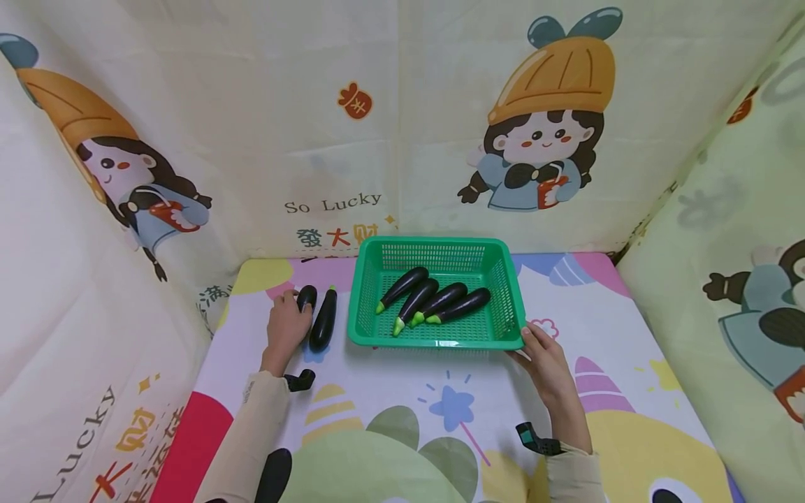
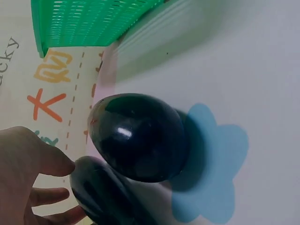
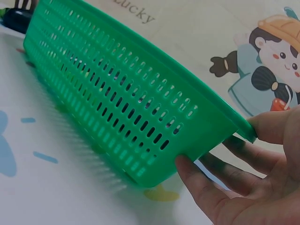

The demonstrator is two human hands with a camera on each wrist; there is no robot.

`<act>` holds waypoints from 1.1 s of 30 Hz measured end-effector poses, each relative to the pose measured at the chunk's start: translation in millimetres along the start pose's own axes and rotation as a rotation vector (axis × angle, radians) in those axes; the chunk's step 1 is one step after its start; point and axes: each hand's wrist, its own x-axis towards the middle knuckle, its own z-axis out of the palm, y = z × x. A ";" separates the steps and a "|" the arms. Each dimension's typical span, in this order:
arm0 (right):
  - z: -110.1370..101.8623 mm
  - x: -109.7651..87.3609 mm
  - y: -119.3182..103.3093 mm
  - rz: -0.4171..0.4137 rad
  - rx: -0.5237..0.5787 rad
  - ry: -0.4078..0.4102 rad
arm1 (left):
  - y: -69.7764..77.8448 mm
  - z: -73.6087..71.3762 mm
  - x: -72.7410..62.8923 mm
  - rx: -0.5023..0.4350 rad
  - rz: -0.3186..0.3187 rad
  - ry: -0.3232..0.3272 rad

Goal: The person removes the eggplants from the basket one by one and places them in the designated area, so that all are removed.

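Observation:
My left hand (image 1: 288, 327) grips a dark purple eggplant (image 1: 307, 298) at the left of the table, thumb on one side and fingers on the other. In the left wrist view, part of that eggplant (image 2: 105, 192) is cut off by the frame's bottom edge. Just right of it lies a second eggplant (image 1: 323, 323), its green tip pointing away from me. A green plastic basket (image 1: 434, 344) stands in the middle, with several eggplants (image 1: 442, 299) inside. At the basket's near right corner, my right hand (image 1: 548, 365) holds the rim, thumb above and fingers beneath.
A patterned cloth (image 1: 402, 391) with cartoon shapes covers the table. Printed fabric walls (image 1: 415, 140) rise at the back and on both sides. The basket's far side stands close to the back wall.

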 end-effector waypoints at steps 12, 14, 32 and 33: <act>0.0 0.5 -0.6 0.001 0.004 -0.002 | 10.7 -12.9 2.3 0.092 0.041 0.054; -0.2 1.0 -0.7 0.004 0.008 0.001 | 15.7 -15.4 3.2 0.093 0.062 0.070; -0.9 2.1 -1.2 0.011 0.011 0.000 | 97.6 -50.0 5.6 -0.065 0.194 -0.051; -0.8 2.1 -1.2 0.011 0.014 0.001 | 102.3 -51.5 5.1 -0.073 0.203 -0.067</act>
